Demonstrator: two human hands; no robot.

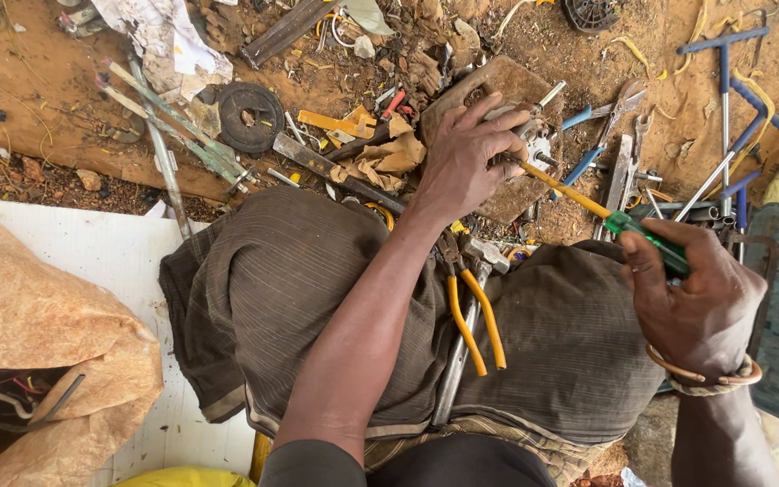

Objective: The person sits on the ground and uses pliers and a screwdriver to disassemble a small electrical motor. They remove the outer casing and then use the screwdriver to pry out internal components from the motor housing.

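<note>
On the far wooden block (pixel 507 86), our left hand (pixel 466 158) clamps a small metal part (pixel 534 149), rigid, slippery; right hand (pixel 701 302) fingers closed around the screwdriver (pixel 615 219) by its green handle.

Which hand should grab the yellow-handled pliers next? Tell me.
Left, probably. The left hand only presses the small metal part on the block and is nearer the yellow-handled pliers lying on the lap. The right hand is shut on the green-handled screwdriver.
</note>
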